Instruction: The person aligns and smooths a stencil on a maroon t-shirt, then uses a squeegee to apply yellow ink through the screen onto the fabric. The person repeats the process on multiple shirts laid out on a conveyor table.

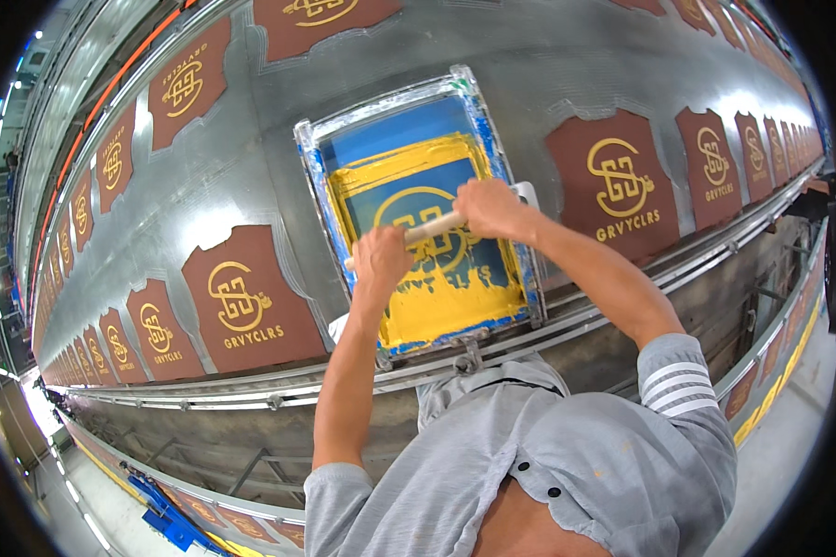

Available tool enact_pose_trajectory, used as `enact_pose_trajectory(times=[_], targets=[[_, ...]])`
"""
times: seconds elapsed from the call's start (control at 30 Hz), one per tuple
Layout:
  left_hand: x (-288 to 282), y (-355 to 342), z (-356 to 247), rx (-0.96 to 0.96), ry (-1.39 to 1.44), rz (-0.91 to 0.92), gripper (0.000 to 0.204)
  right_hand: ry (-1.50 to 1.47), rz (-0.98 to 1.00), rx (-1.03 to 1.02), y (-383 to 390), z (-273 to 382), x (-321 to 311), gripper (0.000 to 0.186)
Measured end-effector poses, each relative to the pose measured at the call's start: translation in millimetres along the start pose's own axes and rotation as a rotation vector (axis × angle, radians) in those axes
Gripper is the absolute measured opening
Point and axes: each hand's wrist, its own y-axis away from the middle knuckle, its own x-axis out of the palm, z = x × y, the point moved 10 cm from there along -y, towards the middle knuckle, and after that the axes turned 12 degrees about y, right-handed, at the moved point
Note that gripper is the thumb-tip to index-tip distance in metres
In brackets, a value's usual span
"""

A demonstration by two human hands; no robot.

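My left hand (382, 262) and my right hand (494, 210) are both wrapped round the pale bar of a squeegee (434, 227). The squeegee lies across the middle of a screen-printing frame (390, 101), slanting up to the right. Metal-coloured and blue-smeared rails edge this frame. Thick yellow ink (450, 314) covers the mesh on my side of the squeegee. Beyond the bar, part of a round letter-like design shows through the blue-green mesh. The squeegee's lower edge is hidden by my hands and the bar. Whatever lies under the frame is mostly covered.
Brown shirt-shaped fabric pieces with yellow prints line the long grey table, such as one at left (243, 302) and one at right (613, 181). A metal rail (274, 402) runs along the near edge. A blue metal device (172, 520) stands at lower left.
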Motion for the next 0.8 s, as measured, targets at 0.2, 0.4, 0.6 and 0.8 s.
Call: enact_pose_trajectory(times=[0.2, 0.4, 0.6, 0.8], targets=[[-43.0, -80.5, 44.9, -0.029, -0.050, 0.004, 0.018, -0.216, -0.080, 0.084, -67.9, -60.2, -18.8, 0.011], [-35.2, -83.7, 55.2, -0.050, -0.071, 0.004, 0.030, -0.237, -0.197, 0.081, -66.0, -56.9, -22.2, 0.009], [-31.3, -62.9, 48.8, 0.062, -0.033, -0.094, 0.031, -0.246, -0.312, 0.035, -46.0, -40.0, -22.8, 0.007], [-11.4, 7.1, 30.3, 0.144, 0.026, -0.183, 0.031, -0.274, -0.352, 0.008, 13.2, 6.1, 0.1, 0.008]])
